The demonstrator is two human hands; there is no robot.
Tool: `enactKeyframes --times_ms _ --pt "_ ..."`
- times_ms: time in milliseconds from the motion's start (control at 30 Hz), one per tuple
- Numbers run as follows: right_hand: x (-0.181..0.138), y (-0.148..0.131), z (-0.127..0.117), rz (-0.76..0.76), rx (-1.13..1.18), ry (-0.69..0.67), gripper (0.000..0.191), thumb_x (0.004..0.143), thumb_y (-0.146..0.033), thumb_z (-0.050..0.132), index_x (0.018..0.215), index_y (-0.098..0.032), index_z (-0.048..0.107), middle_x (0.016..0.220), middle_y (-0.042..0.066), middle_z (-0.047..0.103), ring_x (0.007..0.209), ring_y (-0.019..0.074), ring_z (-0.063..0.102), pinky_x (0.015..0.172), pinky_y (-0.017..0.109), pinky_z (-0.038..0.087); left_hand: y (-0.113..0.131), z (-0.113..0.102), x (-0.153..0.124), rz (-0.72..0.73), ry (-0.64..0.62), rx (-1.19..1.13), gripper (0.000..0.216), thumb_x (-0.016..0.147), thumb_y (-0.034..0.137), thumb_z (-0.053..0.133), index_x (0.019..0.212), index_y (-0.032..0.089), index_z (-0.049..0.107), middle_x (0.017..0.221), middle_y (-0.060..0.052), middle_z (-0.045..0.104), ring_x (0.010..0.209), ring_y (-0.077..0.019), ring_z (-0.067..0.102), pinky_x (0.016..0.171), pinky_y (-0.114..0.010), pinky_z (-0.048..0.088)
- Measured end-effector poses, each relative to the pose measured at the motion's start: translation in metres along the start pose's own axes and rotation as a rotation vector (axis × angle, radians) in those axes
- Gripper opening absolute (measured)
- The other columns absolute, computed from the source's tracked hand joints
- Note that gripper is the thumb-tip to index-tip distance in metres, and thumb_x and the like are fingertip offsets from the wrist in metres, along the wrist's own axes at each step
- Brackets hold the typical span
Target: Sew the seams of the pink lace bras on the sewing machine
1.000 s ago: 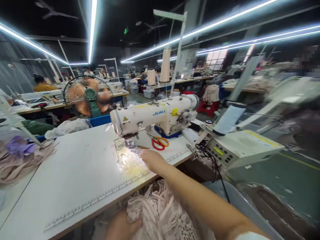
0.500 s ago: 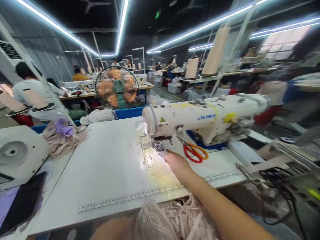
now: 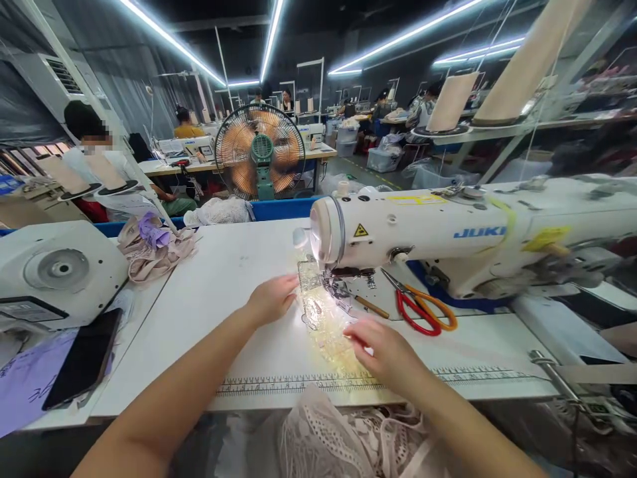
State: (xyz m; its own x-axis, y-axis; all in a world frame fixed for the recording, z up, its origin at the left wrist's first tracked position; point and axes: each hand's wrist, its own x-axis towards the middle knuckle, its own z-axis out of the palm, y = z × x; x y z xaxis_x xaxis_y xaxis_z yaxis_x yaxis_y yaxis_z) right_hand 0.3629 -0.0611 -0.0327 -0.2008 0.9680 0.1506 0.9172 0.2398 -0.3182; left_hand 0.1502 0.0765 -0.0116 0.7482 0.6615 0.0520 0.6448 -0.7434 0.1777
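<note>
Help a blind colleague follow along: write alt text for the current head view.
A person's left hand and right hand flank a lit patch by a white JUKI sewing machine. Scissors lie to the right, pale lace fabric bunches at the front edge of the table, and a fan stands behind.

My sewing machine [image 3: 398,229], white with blue JUKI lettering, stands upright on the right part of the bench [image 3: 239,259], its round end pointing left and its arm running roughly along the rear edge. Below that end, a creased, yellowish clear film [image 3: 326,328] lies flat, glaring under the light and reaching towards the front edge. My left hand [image 3: 273,299] is at its left border, my right hand [image 3: 378,348] at its right; I can't tell whether my bent fingers grip anything. Beige lace [image 3: 338,435] lies bunched, loosely folded, just below the front edge.
</note>
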Motion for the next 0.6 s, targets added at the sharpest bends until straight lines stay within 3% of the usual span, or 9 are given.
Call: enactKeyframes --times_ms 67,133,267,367,500,600 --pt "0.008 -0.019 0.014 -0.095 -0.009 -0.014 0.029 0.077 -0.006 0.041 0.092 -0.021 0.060 0.081 0.003 0.059 0.075 0.0173 0.053 0.063 0.026 0.038 -0.013 0.006 0.025 0.016 -0.034 0.013 0.044 0.091 0.027 0.037 0.134 0.017 0.040 0.147 -0.008 0.030 0.133 -0.0238 0.030 0.106 -0.039 0.032" --pt "0.016 -0.032 0.029 -0.155 -0.037 -0.031 0.027 0.074 -0.002 0.042 0.082 -0.020 0.061 0.079 0.004 0.058 0.075 0.0179 0.050 0.063 0.027 0.036 -0.023 0.011 0.039 0.031 -0.088 0.027 0.050 0.091 0.037 0.038 0.137 0.017 0.036 0.149 -0.008 0.024 0.136 -0.0258 0.023 0.110 -0.043 0.024" --pt "0.009 -0.025 0.033 -0.216 -0.062 -0.096 0.024 0.072 0.001 0.043 0.072 -0.019 0.056 0.081 0.004 0.058 0.078 0.0173 0.048 0.065 0.026 0.035 -0.038 0.016 0.021 -0.021 -0.155 0.063 0.057 0.092 0.041 0.030 0.140 0.010 0.030 0.149 -0.013 0.021 0.137 -0.0266 0.021 0.111 -0.046 0.018" --pt "-0.029 0.007 0.010 -0.127 -0.073 -0.134 0.026 0.071 0.002 0.042 0.071 -0.020 0.054 0.079 0.004 0.057 0.077 0.0180 0.049 0.062 0.027 0.035 -0.045 0.016 -0.033 -0.090 -0.153 0.107 0.063 0.091 0.041 0.028 0.140 0.002 0.026 0.149 -0.017 0.019 0.137 -0.0271 0.019 0.112 -0.045 0.017" --pt "-0.117 0.058 -0.023 0.092 -0.110 -0.192 0.024 0.070 -0.002 0.042 0.068 -0.022 0.057 0.076 0.008 0.060 0.072 0.0220 0.054 0.064 0.033 0.039 -0.041 0.027 -0.142 -0.154 -0.010 0.298 0.065 0.090 0.050 0.027 0.135 0.004 0.038 0.145 -0.016 0.031 0.133 -0.0260 0.032 0.108 -0.040 0.031" --pt "-0.193 0.081 -0.033 0.489 -0.112 -0.377 0.023 0.066 -0.008 0.048 0.054 -0.025 0.055 0.063 0.005 0.061 0.058 0.0213 0.057 0.052 0.032 0.036 -0.031 0.039 -0.230 -0.203 0.131 0.360 0.065 0.087 0.056 0.031 0.122 0.007 0.054 0.133 -0.019 0.048 0.125 -0.0310 0.043 0.101 -0.045 0.039"
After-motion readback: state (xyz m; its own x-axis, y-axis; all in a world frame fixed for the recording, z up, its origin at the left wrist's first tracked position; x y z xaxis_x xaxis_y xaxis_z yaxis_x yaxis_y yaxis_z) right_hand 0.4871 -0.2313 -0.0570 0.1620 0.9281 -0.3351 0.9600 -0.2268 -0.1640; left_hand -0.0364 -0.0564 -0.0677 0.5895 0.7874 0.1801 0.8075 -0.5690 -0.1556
